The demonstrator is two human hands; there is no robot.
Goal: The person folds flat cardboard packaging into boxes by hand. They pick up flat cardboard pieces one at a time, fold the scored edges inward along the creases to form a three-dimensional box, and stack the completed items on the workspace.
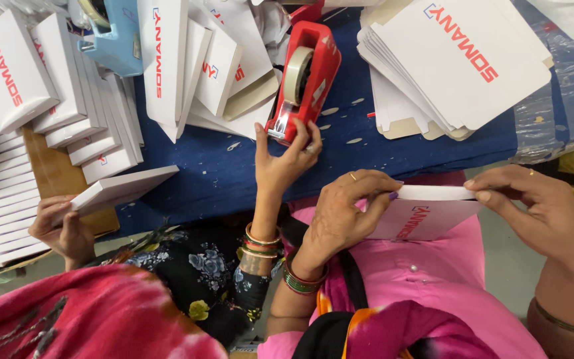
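Both hands pinching white box edges, table edge just beyond

A white flat cardboard box with red lettering lies over plain pink cloth; a glossy red plastic tape dispenser (its roll beige) stands on a dark blue tablecloth.

A single head-worn camera looks steeply down from above the wearer's lap, close to the hands. The wearer's left hand sits at centre frame and the right hand at the right edge. The blue-covered table fills the upper half, its far edge cut off at the top. A co-worker's hand enters from the lower left. There is no second view.
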